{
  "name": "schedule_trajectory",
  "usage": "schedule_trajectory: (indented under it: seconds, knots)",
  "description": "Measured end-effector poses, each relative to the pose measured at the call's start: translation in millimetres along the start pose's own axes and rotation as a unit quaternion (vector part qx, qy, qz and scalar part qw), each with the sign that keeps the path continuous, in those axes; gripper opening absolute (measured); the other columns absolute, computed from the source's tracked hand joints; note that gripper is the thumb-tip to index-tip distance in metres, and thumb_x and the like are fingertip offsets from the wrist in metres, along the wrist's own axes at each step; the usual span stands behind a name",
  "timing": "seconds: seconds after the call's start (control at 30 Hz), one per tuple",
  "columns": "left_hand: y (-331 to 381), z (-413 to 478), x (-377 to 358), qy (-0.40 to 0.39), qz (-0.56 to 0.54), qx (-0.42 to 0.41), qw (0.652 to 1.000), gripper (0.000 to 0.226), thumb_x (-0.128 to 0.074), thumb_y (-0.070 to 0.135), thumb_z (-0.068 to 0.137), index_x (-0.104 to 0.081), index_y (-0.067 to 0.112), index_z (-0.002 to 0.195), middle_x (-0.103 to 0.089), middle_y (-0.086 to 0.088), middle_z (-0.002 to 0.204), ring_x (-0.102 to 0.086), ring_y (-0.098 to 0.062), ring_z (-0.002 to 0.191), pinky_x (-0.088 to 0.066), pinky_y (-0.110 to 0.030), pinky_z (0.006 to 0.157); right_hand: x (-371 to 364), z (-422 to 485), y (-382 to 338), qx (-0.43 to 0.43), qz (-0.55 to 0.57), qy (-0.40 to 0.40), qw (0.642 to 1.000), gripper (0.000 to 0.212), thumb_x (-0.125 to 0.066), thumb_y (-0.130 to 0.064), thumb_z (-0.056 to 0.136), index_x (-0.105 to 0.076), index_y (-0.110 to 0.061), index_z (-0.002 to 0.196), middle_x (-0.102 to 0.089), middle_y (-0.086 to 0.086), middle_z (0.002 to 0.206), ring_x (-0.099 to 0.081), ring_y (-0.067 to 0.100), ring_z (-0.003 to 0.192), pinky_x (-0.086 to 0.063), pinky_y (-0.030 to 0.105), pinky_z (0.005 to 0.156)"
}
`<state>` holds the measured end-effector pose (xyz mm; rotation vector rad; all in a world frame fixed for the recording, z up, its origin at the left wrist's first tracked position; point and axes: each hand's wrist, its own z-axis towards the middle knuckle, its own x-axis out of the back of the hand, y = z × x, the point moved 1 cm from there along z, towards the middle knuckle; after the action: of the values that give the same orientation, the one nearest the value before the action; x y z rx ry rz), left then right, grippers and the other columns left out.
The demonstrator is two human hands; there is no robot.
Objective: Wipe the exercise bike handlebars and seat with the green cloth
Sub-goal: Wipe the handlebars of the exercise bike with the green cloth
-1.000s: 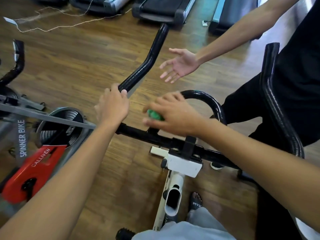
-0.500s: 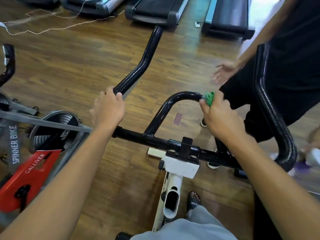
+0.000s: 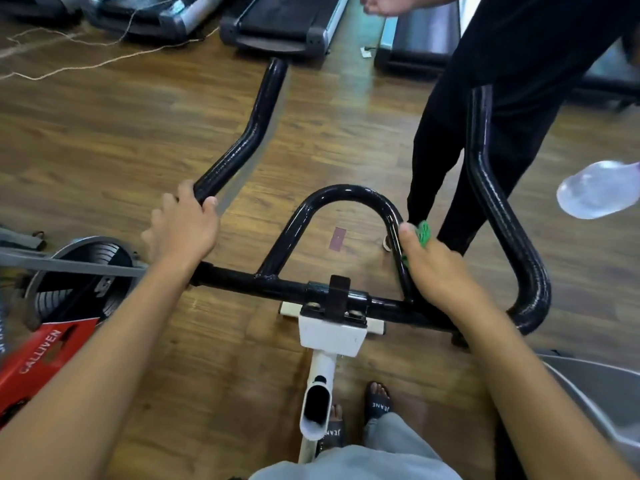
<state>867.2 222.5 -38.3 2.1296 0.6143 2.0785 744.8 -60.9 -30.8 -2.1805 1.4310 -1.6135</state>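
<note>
The black handlebars point(image 3: 346, 194) of the exercise bike spread in front of me, mounted on a white stem point(image 3: 330, 332). My left hand point(image 3: 183, 226) grips the lower end of the left outer bar point(image 3: 242, 143). My right hand point(image 3: 434, 268) holds the green cloth point(image 3: 423, 232) against the right leg of the inner loop, fingers wrapped around the bar; only a small green corner shows past my thumb. The right outer bar point(image 3: 502, 216) curves beside it. The seat is out of view.
A person in black clothes point(image 3: 485, 98) stands close behind the right bar, holding a blurred clear bottle point(image 3: 599, 192). A second spin bike with a red guard point(image 3: 41, 351) is at the left. Treadmills point(image 3: 277, 26) and a cord line the far wooden floor.
My right hand has slid the cloth from the top right of the inner loop down its right leg. The other person's hand has lifted away. My left hand has kept its grip.
</note>
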Motion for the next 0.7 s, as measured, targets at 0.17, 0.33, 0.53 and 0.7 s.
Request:
schedule_trajectory:
  seconds: [0.17, 0.33, 0.53, 0.7]
  knots:
    - [-2, -1, -2, -0.001, 0.001, 0.009, 1.0, 0.049, -0.035, 0.044, 0.103, -0.037, 0.021, 0.146, -0.048, -0.018, 0.136, -0.046, -0.042, 0.123, -0.035, -0.057, 0.1, -2, 13, -7, -0.041, 0.158, -0.061, 0.985, 0.084, -0.019, -0.074, 0.095, -0.063, -0.011, 0.127, -0.065, 0.019, 0.128, -0.061, 0.034, 0.115, -0.043, 0.051, 0.108]
    - [0, -3, -1, 0.008, -0.003, 0.0, 1.0, 0.049, -0.036, 0.045, 0.103, -0.037, 0.02, 0.145, -0.049, -0.018, 0.134, -0.048, -0.041, 0.121, -0.036, -0.056, 0.1, 0, 3, 0, -0.023, 0.204, -0.093, 0.974, 0.075, -0.027, -0.069, 0.099, -0.039, -0.017, 0.152, -0.045, 0.008, 0.152, -0.041, 0.029, 0.14, -0.03, 0.043, 0.117]
    - [-3, 2, -3, 0.008, -0.003, 0.0, 1.0, 0.048, -0.036, 0.048, 0.102, -0.04, 0.02, 0.141, -0.051, -0.017, 0.131, -0.049, -0.042, 0.12, -0.036, -0.056, 0.097, 4, 17, -18, -0.096, 0.399, -0.134, 0.902, 0.069, -0.041, -0.068, 0.095, -0.067, -0.007, 0.079, -0.065, 0.012, 0.064, -0.061, 0.03, 0.065, -0.054, 0.047, 0.078]
    - [-3, 3, -3, 0.02, -0.003, -0.004, 1.0, 0.048, -0.036, 0.047, 0.102, -0.041, 0.02, 0.142, -0.052, -0.016, 0.13, -0.05, -0.041, 0.119, -0.037, -0.055, 0.096, 2, 10, -3, -0.103, 0.381, -0.176, 0.902, 0.067, -0.048, -0.069, 0.092, -0.069, -0.007, 0.086, -0.062, 0.015, 0.072, -0.06, 0.029, 0.062, -0.054, 0.042, 0.068]
